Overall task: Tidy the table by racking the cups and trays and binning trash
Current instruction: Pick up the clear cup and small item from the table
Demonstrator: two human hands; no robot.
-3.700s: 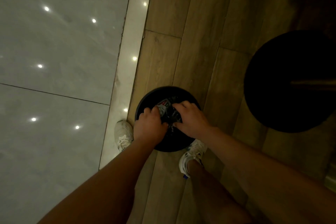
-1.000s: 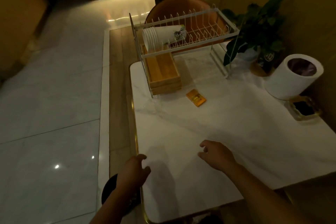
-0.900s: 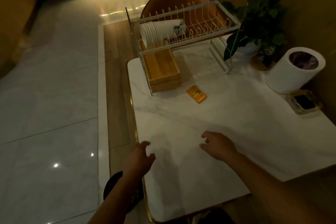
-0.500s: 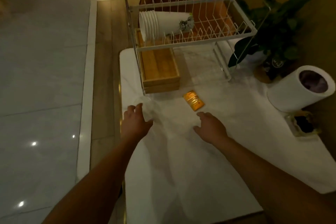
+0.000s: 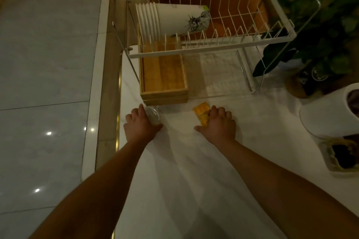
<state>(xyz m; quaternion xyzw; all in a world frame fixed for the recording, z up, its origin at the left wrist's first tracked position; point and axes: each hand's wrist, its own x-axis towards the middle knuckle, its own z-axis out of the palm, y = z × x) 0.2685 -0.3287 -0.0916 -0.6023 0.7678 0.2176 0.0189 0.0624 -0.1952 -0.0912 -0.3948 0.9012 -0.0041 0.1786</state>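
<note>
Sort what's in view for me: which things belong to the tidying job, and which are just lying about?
Job in hand:
clear cup, gripped by the left hand
orange packet, under the right hand's curled fingers
dish rack
stacked paper cups
wooden trays

Lying about:
potted plant
white cylinder
ashtray

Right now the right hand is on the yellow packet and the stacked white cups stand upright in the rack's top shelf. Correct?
Not upright: the head view shows the stacked white cups lying on their side in the top shelf of the rack. The right hand is on the yellow packet.
</note>
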